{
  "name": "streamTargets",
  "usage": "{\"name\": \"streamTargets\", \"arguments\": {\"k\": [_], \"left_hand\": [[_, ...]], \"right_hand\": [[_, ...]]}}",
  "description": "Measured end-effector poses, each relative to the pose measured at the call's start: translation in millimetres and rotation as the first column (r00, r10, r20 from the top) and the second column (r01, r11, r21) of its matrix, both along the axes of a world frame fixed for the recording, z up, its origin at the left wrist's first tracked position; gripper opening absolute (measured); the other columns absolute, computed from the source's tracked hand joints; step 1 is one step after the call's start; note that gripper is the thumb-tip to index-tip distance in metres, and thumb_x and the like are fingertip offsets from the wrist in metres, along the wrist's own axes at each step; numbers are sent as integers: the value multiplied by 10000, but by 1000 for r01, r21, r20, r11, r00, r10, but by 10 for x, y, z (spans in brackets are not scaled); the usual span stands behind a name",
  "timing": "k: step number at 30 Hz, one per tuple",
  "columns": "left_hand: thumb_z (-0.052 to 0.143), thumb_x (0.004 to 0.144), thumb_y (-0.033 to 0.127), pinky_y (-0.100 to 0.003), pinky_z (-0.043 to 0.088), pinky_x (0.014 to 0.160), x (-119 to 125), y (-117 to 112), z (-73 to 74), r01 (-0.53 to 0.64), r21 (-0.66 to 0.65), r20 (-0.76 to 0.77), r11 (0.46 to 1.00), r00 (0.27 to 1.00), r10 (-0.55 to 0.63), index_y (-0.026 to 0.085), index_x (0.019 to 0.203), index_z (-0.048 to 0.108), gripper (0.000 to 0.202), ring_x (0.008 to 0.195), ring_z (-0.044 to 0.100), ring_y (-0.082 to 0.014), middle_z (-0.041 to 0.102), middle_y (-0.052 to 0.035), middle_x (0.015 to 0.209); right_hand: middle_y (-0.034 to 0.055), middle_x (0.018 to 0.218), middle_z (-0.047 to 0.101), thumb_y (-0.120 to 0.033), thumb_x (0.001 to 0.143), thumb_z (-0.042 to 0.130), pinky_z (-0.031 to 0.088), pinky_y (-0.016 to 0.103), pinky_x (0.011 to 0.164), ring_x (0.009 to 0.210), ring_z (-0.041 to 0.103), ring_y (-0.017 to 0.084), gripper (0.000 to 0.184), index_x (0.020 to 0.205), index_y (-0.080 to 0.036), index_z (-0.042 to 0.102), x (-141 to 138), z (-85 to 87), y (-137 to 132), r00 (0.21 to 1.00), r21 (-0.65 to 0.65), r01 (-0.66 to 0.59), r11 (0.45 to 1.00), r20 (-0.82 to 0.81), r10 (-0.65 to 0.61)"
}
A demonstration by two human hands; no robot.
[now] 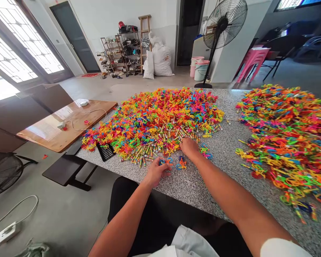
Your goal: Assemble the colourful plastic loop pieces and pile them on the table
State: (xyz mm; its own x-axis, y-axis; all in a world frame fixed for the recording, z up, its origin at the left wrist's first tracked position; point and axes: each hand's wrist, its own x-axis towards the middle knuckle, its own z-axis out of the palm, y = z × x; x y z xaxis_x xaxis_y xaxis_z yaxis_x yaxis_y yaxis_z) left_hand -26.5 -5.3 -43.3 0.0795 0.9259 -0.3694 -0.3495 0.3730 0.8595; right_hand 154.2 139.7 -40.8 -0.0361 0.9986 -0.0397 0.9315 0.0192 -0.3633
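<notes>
A big heap of small bright plastic pieces (160, 114) covers the middle of a speckled stone table (224, 153). Along its near edge lie several small patterned tubes (147, 151). My right hand (188, 147) reaches palm down into that near edge, fingers curled among the tubes and pieces; what it grips is hidden. My left hand (156, 172) rests close to the table's front edge, fingers closed round a small blue plastic piece (163, 161). A few loose blue and orange pieces (180, 163) lie between the hands.
A second heap of assembled coloured pieces (289, 139) fills the table's right side. A black comb-like tray (106, 151) lies at the left heap's corner. A wooden side table (66, 125) stands to the left, a standing fan (222, 25) behind, pink chairs far right.
</notes>
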Motion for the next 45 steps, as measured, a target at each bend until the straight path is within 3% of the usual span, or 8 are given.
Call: {"name": "streamTargets", "arguments": {"k": [5,6,8,11,17,23,31,45], "left_hand": [[755,766,329,-195,418,519,-57,22,-30,46,198,-221,979,975,-1,194,983,571,315,549,470,-65,527,68,695],[759,776,341,-195,403,520,-76,27,-27,44,221,-231,974,973,9,195,1027,573,346,555,466,-66,533,67,706],[783,784,364,-198,404,555,-102,38,-9,58,244,-224,968,974,-2,194,1108,561,428,609,513,-78,591,46,757],[822,783,385,-220,454,677,-95,50,48,125,262,-199,957,977,-73,183,1096,575,447,749,610,-111,677,-8,861],[825,791,432,-304,554,817,-29,19,187,263,205,-80,943,965,-251,175,1015,635,391,860,661,-147,682,-31,954],[857,750,444,-329,597,789,-17,-11,216,298,162,-32,941,954,-297,178,1031,651,438,844,680,-155,675,-31,986],[852,751,432,-314,599,750,-4,-26,262,301,161,-48,940,954,-297,191,1102,629,481,835,673,-153,668,-37,990],[699,863,254,-242,510,630,213,-18,281,342,232,-394,911,889,-234,183,1165,587,330,676,621,-112,617,-5,830]], "right_hand": [[112,876,742,-275,895,585,504,314,745,856,706,245,147,876,-174,690,96,37,-238,971,2,61,998,-233,-58],[71,783,720,-310,893,582,505,302,679,746,687,220,145,866,-192,663,118,45,-369,905,-27,60,998,-421,-66],[0,669,663,-380,855,623,480,280,545,561,604,174,159,864,-223,610,143,65,-681,585,-111,-8,994,-806,-86],[-33,683,648,-403,768,732,408,236,434,485,524,122,241,869,-231,596,130,103,-1119,168,-194,-163,967,-972,-166],[-55,633,588,-391,727,823,336,199,388,460,477,83,290,881,-212,655,119,92,-1431,-46,-319,-275,907,-938,-344],[-46,657,615,-390,735,847,364,206,403,467,490,83,298,893,-214,666,157,40,-1469,-79,-302,-302,904,-937,-340],[-40,675,633,-446,739,838,392,222,431,490,511,96,333,911,-225,658,168,81,-1524,3,-217,-274,937,-974,-225],[-28,694,627,-454,854,734,449,263,495,525,549,129,230,938,-247,680,422,94,-1597,384,-59,-256,965,-922,45]]}}
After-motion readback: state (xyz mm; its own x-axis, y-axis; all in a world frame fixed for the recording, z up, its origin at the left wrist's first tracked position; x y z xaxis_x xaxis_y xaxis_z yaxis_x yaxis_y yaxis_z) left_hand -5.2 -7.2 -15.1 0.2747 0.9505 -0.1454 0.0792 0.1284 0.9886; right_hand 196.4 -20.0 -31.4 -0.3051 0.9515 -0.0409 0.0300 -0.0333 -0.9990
